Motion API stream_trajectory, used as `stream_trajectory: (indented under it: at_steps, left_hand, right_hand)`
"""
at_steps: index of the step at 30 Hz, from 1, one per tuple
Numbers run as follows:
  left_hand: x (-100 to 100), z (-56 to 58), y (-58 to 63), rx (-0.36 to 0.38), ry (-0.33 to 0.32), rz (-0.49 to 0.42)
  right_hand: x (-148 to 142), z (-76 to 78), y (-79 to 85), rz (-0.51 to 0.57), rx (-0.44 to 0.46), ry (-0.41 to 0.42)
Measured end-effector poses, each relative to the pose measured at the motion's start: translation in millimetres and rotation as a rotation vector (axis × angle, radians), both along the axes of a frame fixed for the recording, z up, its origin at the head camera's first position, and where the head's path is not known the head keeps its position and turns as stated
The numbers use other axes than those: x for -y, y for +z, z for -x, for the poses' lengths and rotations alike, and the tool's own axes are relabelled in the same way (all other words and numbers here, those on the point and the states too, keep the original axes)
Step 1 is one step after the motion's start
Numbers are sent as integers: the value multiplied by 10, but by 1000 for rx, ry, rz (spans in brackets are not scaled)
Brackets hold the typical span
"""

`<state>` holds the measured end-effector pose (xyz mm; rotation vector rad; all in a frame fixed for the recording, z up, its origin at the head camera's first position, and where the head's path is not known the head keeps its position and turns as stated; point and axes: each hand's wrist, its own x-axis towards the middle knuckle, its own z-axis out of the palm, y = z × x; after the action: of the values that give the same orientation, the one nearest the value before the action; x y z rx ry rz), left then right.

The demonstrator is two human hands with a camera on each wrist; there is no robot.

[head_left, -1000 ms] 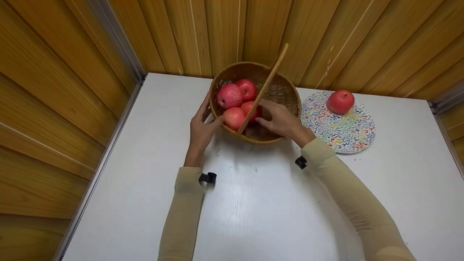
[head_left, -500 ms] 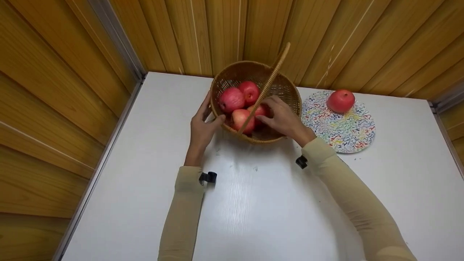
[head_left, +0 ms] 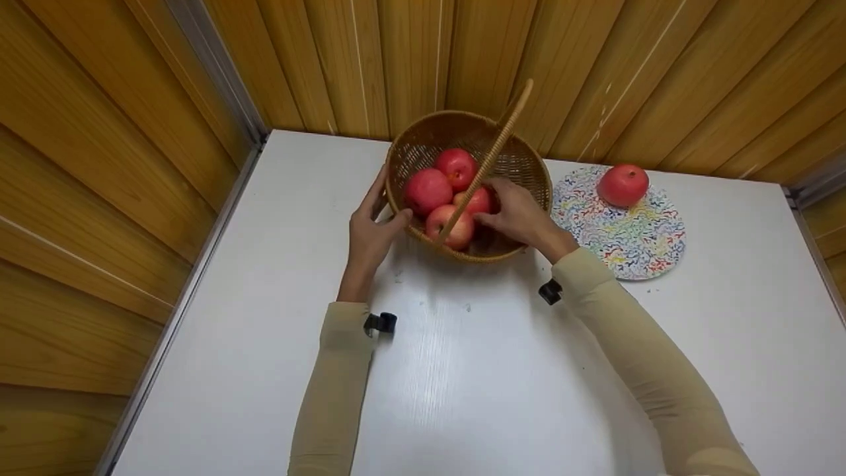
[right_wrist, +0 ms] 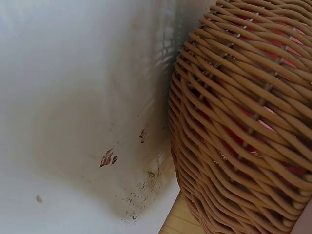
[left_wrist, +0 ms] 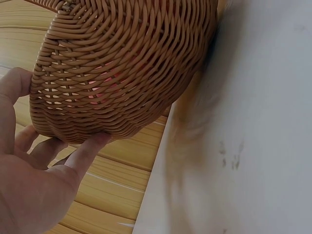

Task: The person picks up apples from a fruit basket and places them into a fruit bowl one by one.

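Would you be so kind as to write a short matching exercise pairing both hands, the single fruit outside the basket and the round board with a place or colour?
1. Left hand
2. Right hand
3. Single red fruit
4. Round board

A. On the round board
B. Partly inside the basket
C. White with multicoloured marks
D. Holding the basket's left side

Pairs: 1-D, 2-B, 3-A, 4-C.

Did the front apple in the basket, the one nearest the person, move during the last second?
Yes: the front apple has moved right, farther from the left edge of the table.
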<state>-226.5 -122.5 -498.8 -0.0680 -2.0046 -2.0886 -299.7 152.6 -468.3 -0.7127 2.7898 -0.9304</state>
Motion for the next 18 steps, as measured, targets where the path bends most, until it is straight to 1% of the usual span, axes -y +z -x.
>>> stream_trajectory:
  at_steps: [4,6,10,18]
  left_hand:
    - [0,9,-7,5,5,4]
    - [4,11,-11,12,12,14]
    - [-2,7,-7,15,15,21]
    - [-4,-7,-4,0,5,15]
  right_hand:
    - [-2,15,29,-6,78,-15]
    - [2,26,39,-3,84,-10]
    - [-4,26,59,6,53,-8]
    - [-25,29,49,-12,-13,-17]
